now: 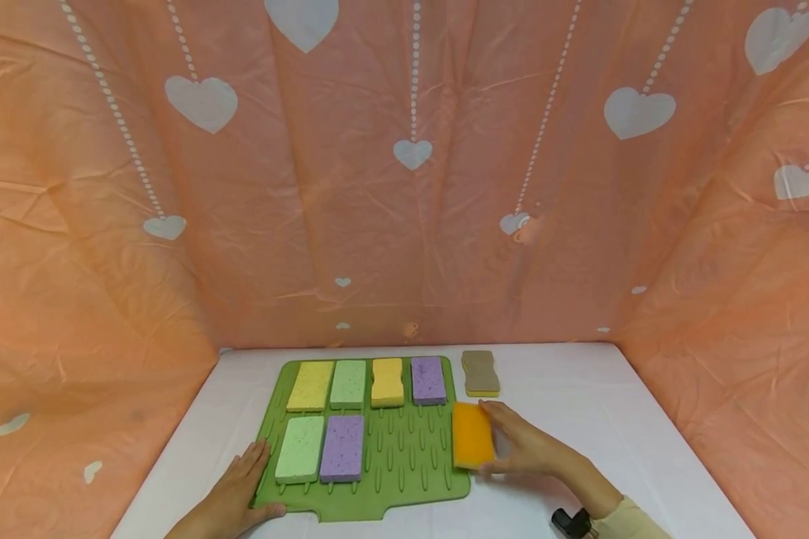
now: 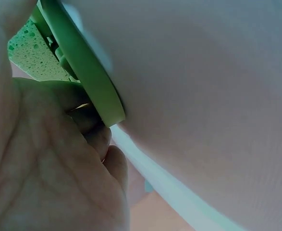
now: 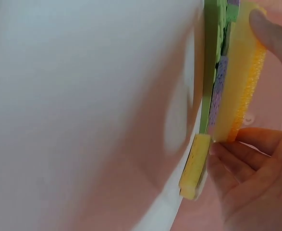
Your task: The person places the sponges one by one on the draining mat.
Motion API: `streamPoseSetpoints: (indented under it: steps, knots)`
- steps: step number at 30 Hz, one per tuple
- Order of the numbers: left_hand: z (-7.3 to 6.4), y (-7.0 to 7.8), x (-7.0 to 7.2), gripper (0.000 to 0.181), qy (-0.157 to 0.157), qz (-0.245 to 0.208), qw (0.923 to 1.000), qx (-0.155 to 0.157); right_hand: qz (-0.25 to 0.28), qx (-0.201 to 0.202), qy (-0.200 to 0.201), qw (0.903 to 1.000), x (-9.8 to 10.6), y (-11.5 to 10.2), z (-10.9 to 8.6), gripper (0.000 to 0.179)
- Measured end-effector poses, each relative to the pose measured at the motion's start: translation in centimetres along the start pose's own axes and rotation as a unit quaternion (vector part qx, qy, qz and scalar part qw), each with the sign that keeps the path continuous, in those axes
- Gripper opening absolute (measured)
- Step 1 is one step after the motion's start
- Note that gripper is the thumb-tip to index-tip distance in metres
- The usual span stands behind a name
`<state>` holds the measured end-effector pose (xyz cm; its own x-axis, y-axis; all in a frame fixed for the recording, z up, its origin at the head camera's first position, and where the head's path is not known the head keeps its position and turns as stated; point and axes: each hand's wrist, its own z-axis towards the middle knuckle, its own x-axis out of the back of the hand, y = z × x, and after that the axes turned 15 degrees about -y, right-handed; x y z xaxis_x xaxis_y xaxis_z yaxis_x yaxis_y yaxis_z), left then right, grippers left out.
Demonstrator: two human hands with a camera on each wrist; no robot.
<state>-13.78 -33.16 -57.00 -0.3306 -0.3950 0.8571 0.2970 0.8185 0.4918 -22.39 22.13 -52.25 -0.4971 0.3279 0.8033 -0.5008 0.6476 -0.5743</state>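
Note:
My right hand [image 1: 522, 443] holds an orange sponge [image 1: 472, 436] at the right edge of the green ridged mat [image 1: 404, 479]. In the right wrist view, thumb and fingers grip opposite ends of that sponge [image 3: 239, 77], which is raised above the table. My left hand [image 1: 239, 486] rests against the mat's left edge, thumb by its front corner. On the mat's back row lie a yellow sponge [image 1: 310, 385], a green one [image 1: 347, 384], a notched yellow one [image 1: 387, 382] and a purple one [image 1: 428, 380]. In front are a green sponge [image 1: 300, 449] and a purple sponge [image 1: 342, 448].
A notched sponge with a grey-brown top [image 1: 479, 372] and yellow underside lies on the white table [image 1: 580, 404], just right of the mat. Orange cloth [image 1: 377, 224] with white hearts hangs behind and at both sides. A black device [image 1: 571, 522] sits at my right wrist.

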Motion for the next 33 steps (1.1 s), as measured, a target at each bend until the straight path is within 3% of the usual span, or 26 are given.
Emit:
streamPoseSetpoints:
  steps: [4,12,33]
  knots:
    - [0.0,-0.2,-0.1,0.117,0.004,0.0,1.0,-0.004,-0.001,0.002,-0.001,1.0,-0.3,-0.5,0.7,0.117]
    - [0.2,-0.5,-0.5,0.113,0.04,0.034,0.9978,-0.039,0.009,0.017,-0.009,0.9998,-1.2,-1.6,2.3,0.118]
    - [0.0,-0.2,-0.4,0.114,0.035,0.02,0.9988,-0.027,0.008,0.026,-0.025,0.9993,-2.8,-3.9,5.4,0.118]
